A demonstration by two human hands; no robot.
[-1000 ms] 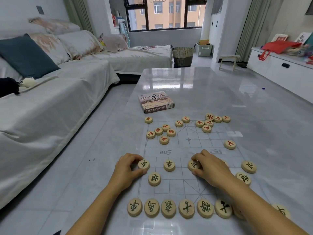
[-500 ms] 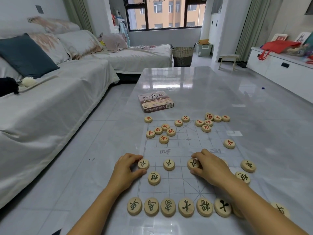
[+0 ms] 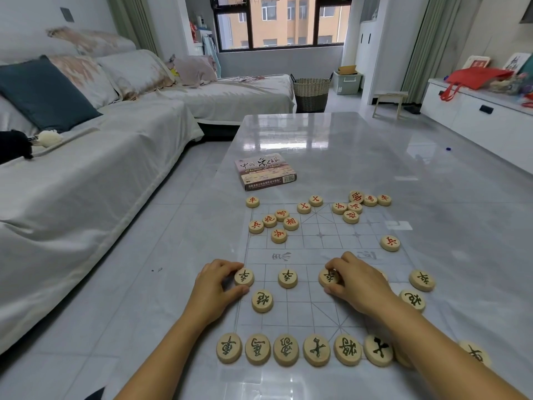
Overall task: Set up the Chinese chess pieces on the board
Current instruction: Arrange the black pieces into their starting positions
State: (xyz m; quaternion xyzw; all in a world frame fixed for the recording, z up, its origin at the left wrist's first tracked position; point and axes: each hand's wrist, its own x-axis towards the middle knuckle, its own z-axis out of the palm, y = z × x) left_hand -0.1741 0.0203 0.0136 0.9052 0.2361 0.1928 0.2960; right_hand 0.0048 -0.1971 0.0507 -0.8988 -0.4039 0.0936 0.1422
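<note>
A clear plastic board (image 3: 320,235) with a printed grid lies on the grey table. My left hand (image 3: 215,287) pinches a black-lettered soldier piece (image 3: 244,277) at the board's left edge. My right hand (image 3: 356,281) pinches another black soldier piece (image 3: 328,277) near the middle column. A third soldier (image 3: 287,278) sits between them. A row of black pieces (image 3: 301,349) lines the near edge. A black cannon (image 3: 262,301) lies below my left hand. Red-lettered pieces (image 3: 274,222) are scattered in clusters at the far end.
The chess box (image 3: 265,171) lies beyond the board. Loose black pieces (image 3: 421,280) sit at the board's right edge, and a red soldier (image 3: 390,243) lies alone at right. A sofa (image 3: 86,174) runs along the left; a white cabinet (image 3: 476,116) stands at right.
Both hands stay on their soldier pieces with barely any shift; the view has edged slightly.
</note>
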